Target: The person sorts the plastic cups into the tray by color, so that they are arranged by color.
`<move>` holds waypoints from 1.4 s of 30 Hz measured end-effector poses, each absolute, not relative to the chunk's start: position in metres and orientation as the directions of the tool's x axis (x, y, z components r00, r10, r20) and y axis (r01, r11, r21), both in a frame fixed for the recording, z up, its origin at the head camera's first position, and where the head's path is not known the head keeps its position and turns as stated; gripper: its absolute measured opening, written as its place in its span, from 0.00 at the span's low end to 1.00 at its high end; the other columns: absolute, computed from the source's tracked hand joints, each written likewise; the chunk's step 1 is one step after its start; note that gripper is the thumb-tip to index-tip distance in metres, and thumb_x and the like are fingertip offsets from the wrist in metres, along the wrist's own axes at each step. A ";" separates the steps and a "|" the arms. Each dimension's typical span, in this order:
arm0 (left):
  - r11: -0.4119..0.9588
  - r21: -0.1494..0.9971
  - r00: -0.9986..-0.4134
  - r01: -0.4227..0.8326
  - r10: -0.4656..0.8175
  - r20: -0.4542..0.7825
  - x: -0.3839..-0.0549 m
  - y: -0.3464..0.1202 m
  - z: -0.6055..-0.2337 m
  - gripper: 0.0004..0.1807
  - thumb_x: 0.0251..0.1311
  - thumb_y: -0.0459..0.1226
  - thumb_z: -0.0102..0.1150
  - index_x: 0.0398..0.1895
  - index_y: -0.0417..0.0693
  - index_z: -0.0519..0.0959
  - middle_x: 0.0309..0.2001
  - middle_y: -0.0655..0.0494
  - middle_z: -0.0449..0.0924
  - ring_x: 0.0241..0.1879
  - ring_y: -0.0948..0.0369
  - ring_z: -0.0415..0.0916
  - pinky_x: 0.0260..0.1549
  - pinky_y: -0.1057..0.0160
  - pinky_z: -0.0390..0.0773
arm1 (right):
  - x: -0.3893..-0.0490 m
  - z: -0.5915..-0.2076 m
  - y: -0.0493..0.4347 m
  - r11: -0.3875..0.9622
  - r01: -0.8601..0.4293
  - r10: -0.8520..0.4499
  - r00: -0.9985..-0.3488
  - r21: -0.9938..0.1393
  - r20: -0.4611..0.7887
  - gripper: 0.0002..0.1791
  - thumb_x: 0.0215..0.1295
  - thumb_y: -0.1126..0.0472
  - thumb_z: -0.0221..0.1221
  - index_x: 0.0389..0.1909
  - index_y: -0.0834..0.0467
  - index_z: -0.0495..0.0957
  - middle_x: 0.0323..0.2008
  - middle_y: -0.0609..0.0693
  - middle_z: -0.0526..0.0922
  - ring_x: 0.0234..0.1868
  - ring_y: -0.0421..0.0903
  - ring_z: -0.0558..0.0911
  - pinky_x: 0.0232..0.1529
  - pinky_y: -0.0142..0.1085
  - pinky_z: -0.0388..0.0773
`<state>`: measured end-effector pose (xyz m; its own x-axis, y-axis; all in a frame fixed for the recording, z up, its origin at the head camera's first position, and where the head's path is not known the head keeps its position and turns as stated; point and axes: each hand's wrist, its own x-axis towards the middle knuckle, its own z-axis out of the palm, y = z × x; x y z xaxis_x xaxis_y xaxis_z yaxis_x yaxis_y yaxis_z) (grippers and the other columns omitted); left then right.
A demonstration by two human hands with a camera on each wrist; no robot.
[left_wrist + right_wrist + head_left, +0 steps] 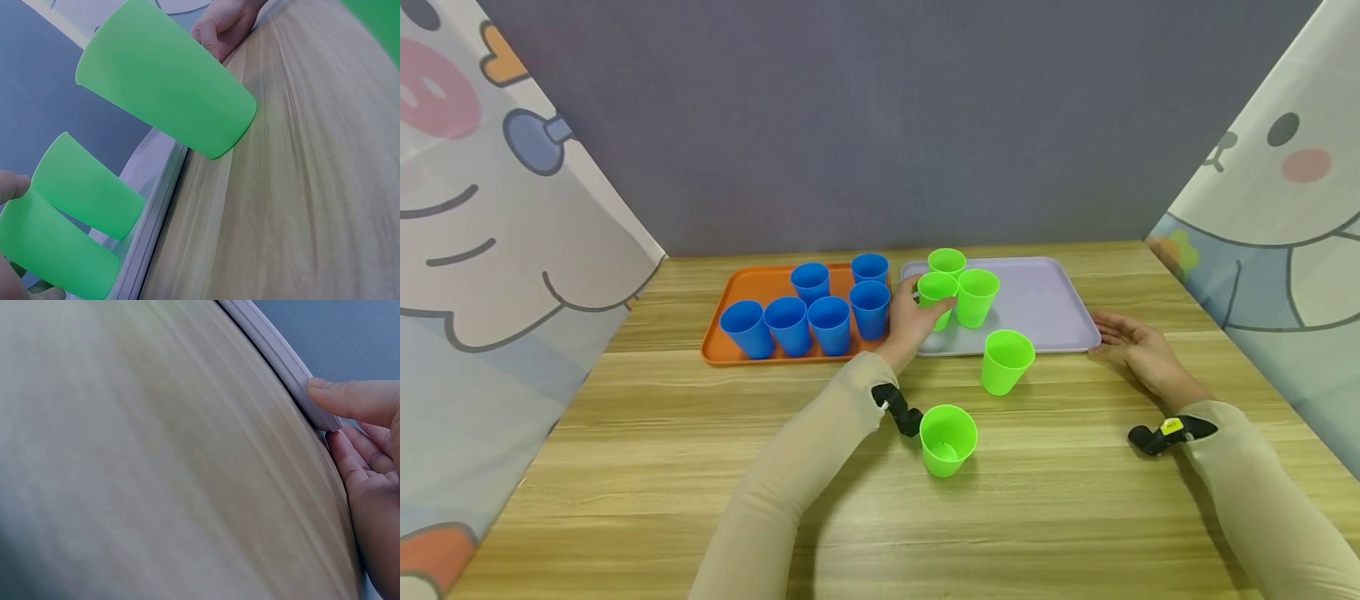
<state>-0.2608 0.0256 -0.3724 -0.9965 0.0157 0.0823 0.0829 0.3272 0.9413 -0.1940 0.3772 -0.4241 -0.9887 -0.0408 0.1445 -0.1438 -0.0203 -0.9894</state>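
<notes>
My left hand (pixel 912 321) holds a green cup (pixel 934 290) upright at the left end of the lavender tray (pixel 1037 304), thumb and fingers around its sides. Two more green cups stand close by it on this tray, one behind (pixel 947 260) and one to its right (pixel 976 300). At the tray's front right corner, my right hand (pixel 1138 350) grips the edge; the right wrist view shows the thumb (pixel 350 400) on the front rim and the fingers round the corner. In front of the tray, a green cup (pixel 1004 367) stands on the table, with another green cup (pixel 947 446) nearer me.
Left of the lavender tray lies an orange tray (pixel 737 287) holding several blue cups (pixel 830 327). A grey panel (pixel 880 125) rises behind both trays. Printed cloths (pixel 512 208) hang at either side of the wooden table (pixel 647 467).
</notes>
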 end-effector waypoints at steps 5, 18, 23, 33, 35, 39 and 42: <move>0.327 0.942 -0.997 0.082 0.011 0.083 -0.262 0.026 -0.372 0.38 0.58 0.43 0.71 0.69 0.42 0.67 0.66 0.46 0.71 0.66 0.51 0.67 0.63 0.53 0.69 | -0.194 -0.423 0.378 -0.007 -0.134 -0.038 -0.990 -0.991 0.134 0.32 0.55 0.84 0.61 0.62 0.71 0.66 0.47 0.40 0.83 0.46 0.32 0.82 0.47 0.22 0.77; 0.329 0.942 -0.996 0.074 -0.013 0.083 -0.265 0.026 -0.371 0.37 0.57 0.43 0.72 0.69 0.42 0.68 0.66 0.47 0.71 0.66 0.52 0.66 0.65 0.54 0.67 | -0.193 -0.422 0.377 0.004 -0.133 -0.035 -0.990 -0.991 0.133 0.31 0.55 0.84 0.61 0.60 0.67 0.68 0.47 0.39 0.83 0.46 0.32 0.82 0.46 0.21 0.77; 0.333 0.939 -0.996 0.087 -0.003 0.094 -0.264 0.025 -0.370 0.39 0.57 0.42 0.72 0.71 0.42 0.66 0.67 0.46 0.69 0.67 0.51 0.66 0.65 0.53 0.68 | -0.193 -0.422 0.376 -0.008 -0.133 -0.037 -0.990 -0.991 0.133 0.31 0.55 0.85 0.61 0.60 0.66 0.69 0.47 0.39 0.83 0.46 0.32 0.82 0.47 0.22 0.77; 0.367 0.892 -0.963 0.264 0.054 0.263 -0.254 0.023 -0.351 0.41 0.57 0.42 0.71 0.72 0.40 0.65 0.70 0.44 0.65 0.69 0.49 0.62 0.68 0.54 0.62 | -0.193 -0.422 0.377 -0.017 -0.150 -0.042 -0.988 -0.989 0.150 0.32 0.54 0.86 0.60 0.61 0.69 0.68 0.48 0.40 0.83 0.47 0.32 0.82 0.47 0.22 0.77; 0.346 0.893 -0.956 0.289 0.064 0.285 -0.251 0.022 -0.346 0.40 0.58 0.41 0.71 0.71 0.40 0.65 0.69 0.43 0.66 0.69 0.48 0.61 0.68 0.53 0.62 | -0.193 -0.422 0.377 -0.022 -0.145 -0.043 -0.988 -0.989 0.146 0.32 0.54 0.86 0.60 0.61 0.69 0.68 0.48 0.40 0.83 0.47 0.32 0.82 0.47 0.22 0.77; 0.271 0.910 -0.949 0.316 0.109 0.297 -0.242 0.017 -0.338 0.38 0.60 0.40 0.70 0.71 0.40 0.65 0.69 0.44 0.65 0.69 0.47 0.61 0.67 0.50 0.64 | -0.193 -0.422 0.377 -0.027 -0.132 -0.045 -0.990 -0.991 0.133 0.32 0.54 0.85 0.61 0.61 0.69 0.68 0.48 0.39 0.83 0.47 0.32 0.82 0.47 0.22 0.77; 0.201 0.922 -0.939 0.330 0.171 0.299 -0.235 0.011 -0.335 0.37 0.61 0.38 0.68 0.71 0.38 0.64 0.69 0.43 0.66 0.70 0.47 0.60 0.66 0.49 0.65 | -0.193 -0.422 0.377 -0.021 -0.133 -0.041 -0.990 -0.991 0.133 0.33 0.54 0.85 0.61 0.62 0.70 0.67 0.48 0.39 0.83 0.47 0.32 0.82 0.48 0.22 0.77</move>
